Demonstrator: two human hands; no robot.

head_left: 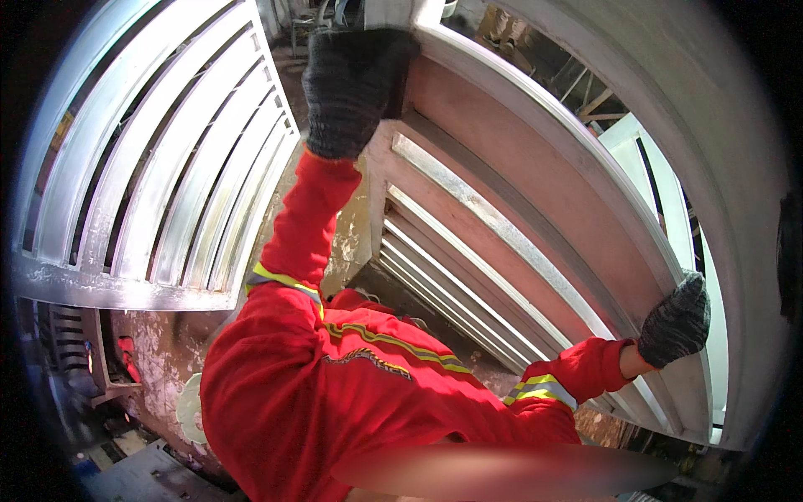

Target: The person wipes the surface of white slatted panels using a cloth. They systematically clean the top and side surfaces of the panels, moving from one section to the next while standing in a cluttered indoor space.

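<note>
A slatted metal panel [523,151] stands close in front of me, its wide boards in pinkish shade and its narrow slats catching bright light. My left hand [355,96], in a dark grey knit glove, is closed over the panel's upper left corner; its fingertips are hidden. Lower on the right, my right hand [676,322] wears a matching glove. Its fingers are curled round the panel's edge. Both arms are spread wide in red sleeves with reflective bands.
Another slatted metal panel [125,291] stands at left, brightly sunlit. A broad grey metal piece [728,142] curves along the right side. Below the left panel are a red object [128,358], a pale green round thing [191,410] and a blue-grey flat surface [159,477].
</note>
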